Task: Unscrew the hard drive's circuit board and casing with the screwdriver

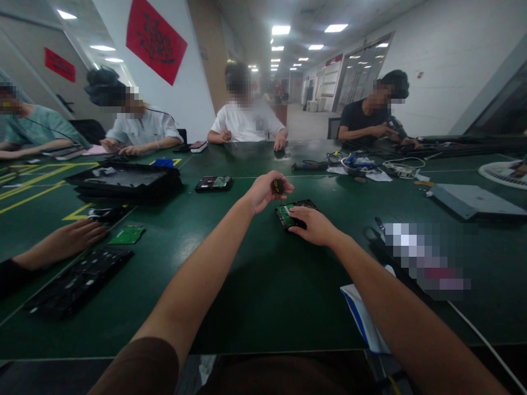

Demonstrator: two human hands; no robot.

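Dark green table (230,296); on it black-framed circuit board (283,213); stacked black trays (123,190); loose green board (127,235); silver box (477,200).

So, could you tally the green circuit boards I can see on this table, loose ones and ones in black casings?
Loose board: 1
Boards in black casings: 2 (near board at the right hand, far board)
Total: 3

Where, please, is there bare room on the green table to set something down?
Bare green table lies between the left forearm and the flat white-and-blue item; another patch separates that forearm from the black panel. It is crowded around the tangled blue and white cables and where the right hand rests on the black-framed green circuit board.
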